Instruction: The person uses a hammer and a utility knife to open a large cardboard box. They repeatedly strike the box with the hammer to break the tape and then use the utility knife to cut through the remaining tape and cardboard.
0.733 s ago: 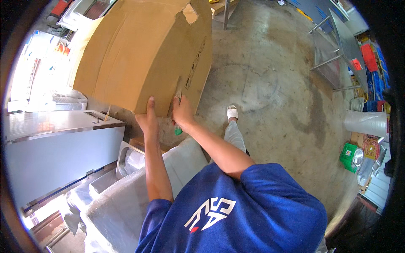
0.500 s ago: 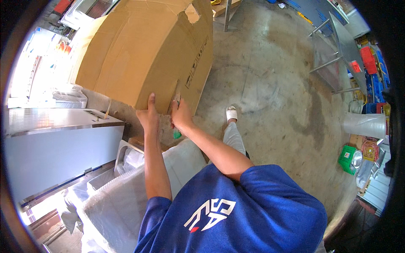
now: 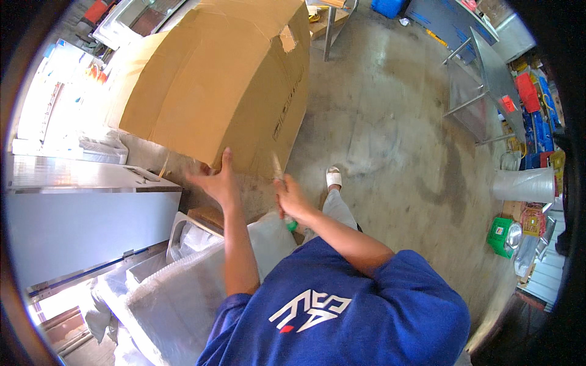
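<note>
A large brown cardboard box (image 3: pixel 201 79) stands tilted in front of me, with a torn hole near its upper right corner. My left hand (image 3: pixel 221 186) is at its lower near corner, thumb up against the cardboard and the other fingers at the bottom edge, partly hidden. My right hand (image 3: pixel 294 200) is wrapped round a utility knife (image 3: pixel 292 225) with a green end. Its pale, blurred blade points up toward the box's right-hand face, just off the lower edge.
Left of me stands a white, metal-topped cabinet (image 3: pixel 91 232). Plastic-wrapped goods (image 3: pixel 177 299) lie close by my left arm. A steel table (image 3: pixel 488 91) is at the far right, with a clear plastic roll (image 3: pixel 524 185) and a green basket (image 3: pixel 502 236) nearer. Concrete floor (image 3: pixel 384 152) lies between.
My right hand has drawn the knife out of the box's face, down and to the right. My left hand has shifted slightly down and its fingers have loosened at the corner.
</note>
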`<state>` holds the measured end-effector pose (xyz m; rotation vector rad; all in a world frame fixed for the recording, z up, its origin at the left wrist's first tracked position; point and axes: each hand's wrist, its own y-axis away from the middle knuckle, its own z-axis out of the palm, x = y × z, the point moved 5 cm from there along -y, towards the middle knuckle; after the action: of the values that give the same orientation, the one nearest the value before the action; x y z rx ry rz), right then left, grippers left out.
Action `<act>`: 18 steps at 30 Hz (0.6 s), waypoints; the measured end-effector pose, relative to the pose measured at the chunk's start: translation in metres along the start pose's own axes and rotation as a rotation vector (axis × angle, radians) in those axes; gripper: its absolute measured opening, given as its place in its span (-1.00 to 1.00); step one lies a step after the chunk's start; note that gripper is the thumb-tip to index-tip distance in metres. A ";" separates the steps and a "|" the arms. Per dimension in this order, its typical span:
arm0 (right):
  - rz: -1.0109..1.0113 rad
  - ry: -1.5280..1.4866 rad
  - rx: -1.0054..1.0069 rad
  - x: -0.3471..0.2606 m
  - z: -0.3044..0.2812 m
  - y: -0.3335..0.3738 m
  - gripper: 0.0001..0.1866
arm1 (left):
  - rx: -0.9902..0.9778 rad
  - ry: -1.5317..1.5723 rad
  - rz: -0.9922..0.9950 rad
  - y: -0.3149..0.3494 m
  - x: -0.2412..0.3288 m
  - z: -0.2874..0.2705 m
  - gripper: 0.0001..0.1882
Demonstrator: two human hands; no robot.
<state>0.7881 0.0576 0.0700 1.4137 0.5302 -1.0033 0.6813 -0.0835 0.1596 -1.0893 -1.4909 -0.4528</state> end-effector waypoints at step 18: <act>0.010 -0.164 0.144 -0.071 -0.148 -0.104 -0.79 | -0.533 -1.093 0.408 -0.100 -0.005 0.132 -0.18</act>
<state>0.7036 0.2309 0.0499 1.4432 0.3350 -1.1565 0.5242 -0.0299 0.1514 -2.2332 -2.0288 0.1038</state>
